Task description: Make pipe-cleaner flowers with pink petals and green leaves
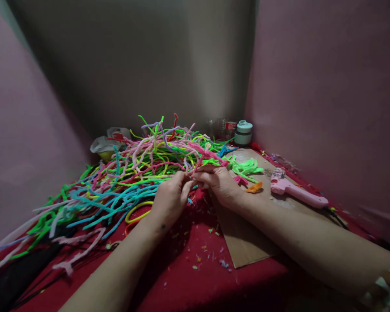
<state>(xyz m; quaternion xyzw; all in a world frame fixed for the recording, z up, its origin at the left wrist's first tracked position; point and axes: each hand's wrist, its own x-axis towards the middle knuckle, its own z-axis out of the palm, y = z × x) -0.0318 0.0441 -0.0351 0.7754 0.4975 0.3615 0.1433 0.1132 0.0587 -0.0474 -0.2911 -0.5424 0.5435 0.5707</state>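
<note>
My left hand [173,193] and my right hand [219,184] meet at the middle of the view, fingertips almost touching. Both are closed in a pinch on a pink pipe cleaner piece [205,151], which rises above the fingers towards the pile behind. Its lower end is hidden by my fingertips. Just behind and to the left lies a large tangled pile of coloured pipe cleaners [139,162]. Bright green pieces [246,167] and an orange piece [255,187] rest to the right of my right hand.
A pink glue gun [295,192] lies on a cardboard sheet [243,242] at the right. Behind stand a pale green-lidded jar [243,132] and clear bottles. Yellow and red rings [137,212] lie by my left wrist. Scraps dot the red cloth [195,281].
</note>
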